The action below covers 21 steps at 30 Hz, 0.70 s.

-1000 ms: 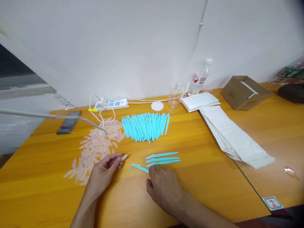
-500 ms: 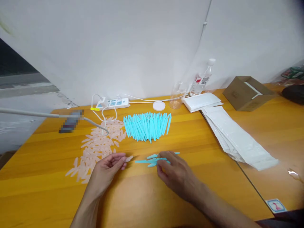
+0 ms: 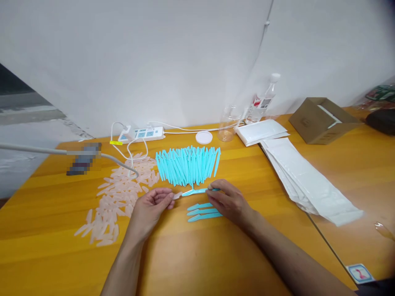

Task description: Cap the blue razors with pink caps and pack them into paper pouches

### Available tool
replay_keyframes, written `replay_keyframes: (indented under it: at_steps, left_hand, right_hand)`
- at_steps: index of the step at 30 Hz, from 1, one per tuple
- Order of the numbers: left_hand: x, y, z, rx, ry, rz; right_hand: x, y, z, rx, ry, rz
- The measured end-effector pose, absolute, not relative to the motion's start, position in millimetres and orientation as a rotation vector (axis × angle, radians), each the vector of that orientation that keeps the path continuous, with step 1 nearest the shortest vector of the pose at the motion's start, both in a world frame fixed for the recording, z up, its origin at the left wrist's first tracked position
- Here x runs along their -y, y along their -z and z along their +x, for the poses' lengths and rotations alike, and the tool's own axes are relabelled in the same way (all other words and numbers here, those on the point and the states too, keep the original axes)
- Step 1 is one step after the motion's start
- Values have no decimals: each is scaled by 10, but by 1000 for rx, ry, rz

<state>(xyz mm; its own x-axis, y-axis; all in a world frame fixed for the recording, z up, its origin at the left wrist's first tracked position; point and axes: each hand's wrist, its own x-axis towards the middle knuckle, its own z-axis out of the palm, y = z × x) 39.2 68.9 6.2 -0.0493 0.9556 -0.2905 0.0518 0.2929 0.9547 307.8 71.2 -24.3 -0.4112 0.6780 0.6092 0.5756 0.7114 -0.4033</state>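
My left hand (image 3: 152,205) pinches a small translucent pink cap (image 3: 177,195) at its fingertips. My right hand (image 3: 230,201) grips a turquoise plastic razor-like stick (image 3: 195,191) by its handle, its tip almost touching the cap. Three finished turquoise sticks (image 3: 202,211) lie side by side just below, partly under my right hand. A fanned pile of turquoise sticks (image 3: 187,164) lies behind. Many loose pink caps (image 3: 119,193) are scattered to the left.
A power strip (image 3: 142,133) with white cables, a white lid (image 3: 204,137), a clear cup (image 3: 226,125) and a water bottle (image 3: 263,98) stand at the back. White pouches (image 3: 302,176) and a cardboard box (image 3: 321,119) lie right. A blurred dark object (image 3: 82,158) lies left.
My right hand picked up a turquoise stick and carried it up toward the cap in my left hand, uncovering the three sticks laid on the table.
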Motion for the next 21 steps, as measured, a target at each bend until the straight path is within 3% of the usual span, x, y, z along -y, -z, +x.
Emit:
replay_keyframes:
  at_steps: [13,21]
  left_hand:
    - [-624,12,611,-1403,-944,1127]
    - [-620,217,751,-1437,-809,2046]
  right_hand:
    - [-687,244,3037,2117,-200,-888]
    - [-741,275,3175,2197,-502,-976]
